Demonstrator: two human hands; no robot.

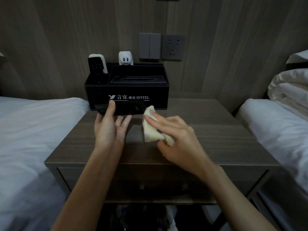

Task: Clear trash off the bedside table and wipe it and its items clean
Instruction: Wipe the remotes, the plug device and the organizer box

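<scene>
Your left hand (110,129) holds a black remote (126,108) level above the bedside table (208,130), thumb on top and fingers beneath, just in front of the black organiser box (126,90). Your right hand (176,139) grips a pale cloth (150,129), its tip touching the remote's right end.

1. Black organiser box (126,90), white lettering
2. Black remote (128,108) in front of the box
3. Pale yellow cloth (150,130) in front of the box
4. Grey-brown wood-grain bedside table (208,139) under the box
5. White bedding (33,130) left of the box
</scene>
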